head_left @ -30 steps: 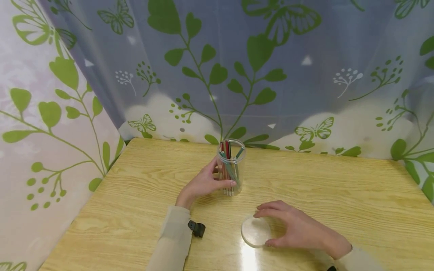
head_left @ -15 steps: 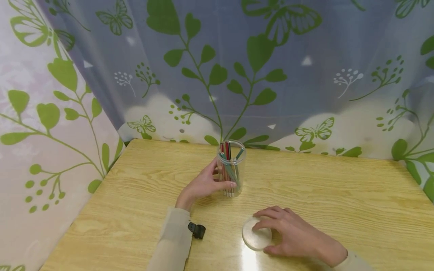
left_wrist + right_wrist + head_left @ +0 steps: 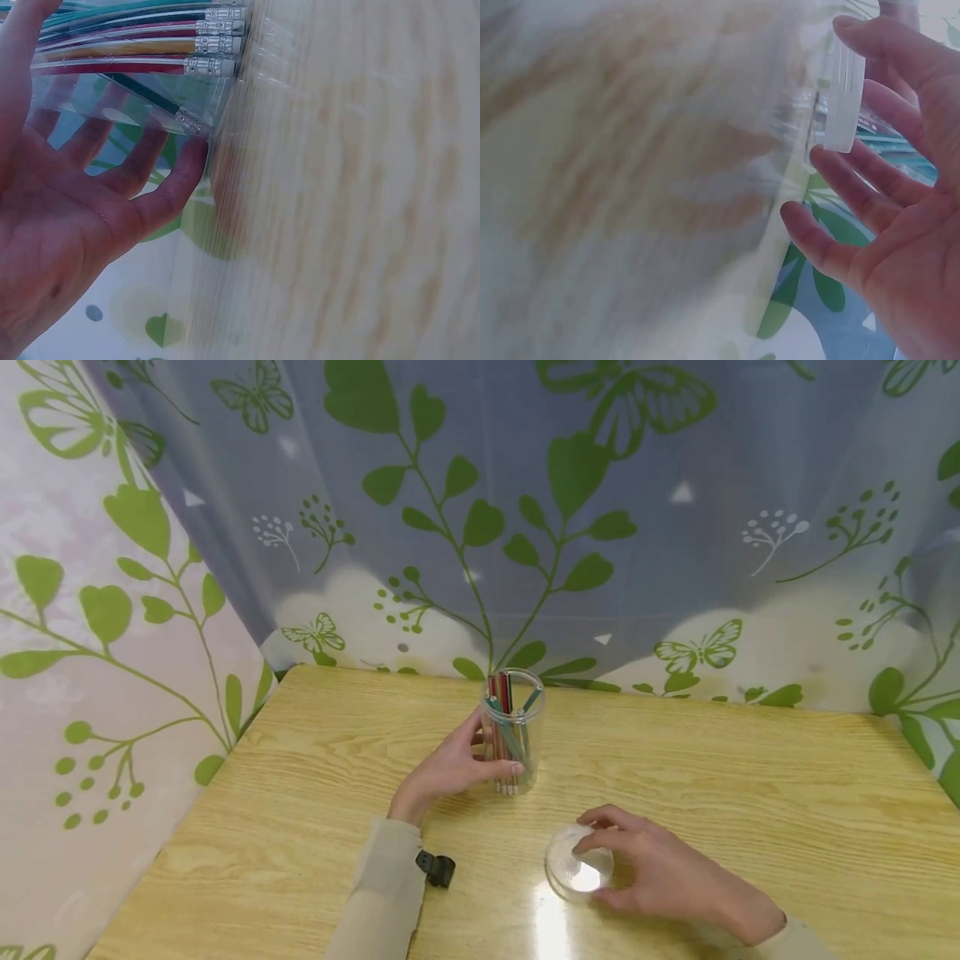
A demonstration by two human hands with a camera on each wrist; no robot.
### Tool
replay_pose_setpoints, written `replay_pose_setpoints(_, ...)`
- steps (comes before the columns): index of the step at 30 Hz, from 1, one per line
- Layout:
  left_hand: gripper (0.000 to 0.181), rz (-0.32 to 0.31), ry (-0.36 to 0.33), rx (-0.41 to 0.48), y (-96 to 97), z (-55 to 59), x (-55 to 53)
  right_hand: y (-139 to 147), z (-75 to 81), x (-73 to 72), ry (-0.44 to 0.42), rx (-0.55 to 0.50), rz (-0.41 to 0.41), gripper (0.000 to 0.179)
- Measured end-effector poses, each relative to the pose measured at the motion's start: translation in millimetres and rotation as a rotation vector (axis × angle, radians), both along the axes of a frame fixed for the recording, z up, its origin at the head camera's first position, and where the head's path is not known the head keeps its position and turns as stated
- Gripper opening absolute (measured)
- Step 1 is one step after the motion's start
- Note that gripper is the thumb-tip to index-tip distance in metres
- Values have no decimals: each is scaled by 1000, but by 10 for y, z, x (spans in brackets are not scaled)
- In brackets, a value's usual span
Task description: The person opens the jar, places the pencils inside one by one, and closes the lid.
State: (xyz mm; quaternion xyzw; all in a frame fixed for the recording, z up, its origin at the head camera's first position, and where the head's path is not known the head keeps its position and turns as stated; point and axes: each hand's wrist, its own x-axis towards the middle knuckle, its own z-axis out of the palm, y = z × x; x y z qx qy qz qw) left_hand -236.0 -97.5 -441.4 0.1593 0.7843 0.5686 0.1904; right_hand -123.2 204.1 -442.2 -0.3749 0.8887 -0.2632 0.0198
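Observation:
A clear round jar [image 3: 533,750] stands upright near the table's middle, holding several pencils [image 3: 504,735] in red, black and green. My left hand [image 3: 444,768] grips its left side, thumb across the front. In the left wrist view, the pencils' metal-banded eraser ends [image 3: 217,45] point down at the jar's bottom. Closer to me and to the right, my right hand [image 3: 667,872] holds a clear round lid [image 3: 561,860] by its edge, between thumb and fingers. The right wrist view shows that lid [image 3: 844,101] edge-on, seemingly just off the tabletop.
The wood-grain table [image 3: 300,827] carries a bright glare streak in front of the lid. A curtain [image 3: 480,527] printed with leaves and butterflies hangs behind the table's far edge, and a similar patterned cloth [image 3: 90,610] borders the left side.
The lid has shifted slightly right and away from me, tilting so that it catches the light. My right hand has moved with it. The left hand and jar have stayed put.

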Motion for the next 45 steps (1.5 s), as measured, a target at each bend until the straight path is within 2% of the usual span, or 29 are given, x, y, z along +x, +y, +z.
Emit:
replay_pose_setpoints(5,95,9,-9,-3,2,10,6,58,83,-31,12,-51,-65,47)
replay_pose_setpoints(15,91,2,-15,9,1,-1,-2,213,265,-135,221,-159,-138,55)
replay_pose_setpoints(19,91,0,-13,6,4,2,1,284,350,-181,265,-221,-153,59)
replay_pose_setpoints(23,91,-1,-20,11,3,0,2,326,446,-224,286,-272,-156,61)
replay_pose_setpoints(34,93,-14,-8,12,-6,0,2,331,617,-330,333,-315,-159,62)
replay_pose_setpoints(45,91,-20,-1,16,-9,7,16,235,819,-514,380,-396,-135,59)
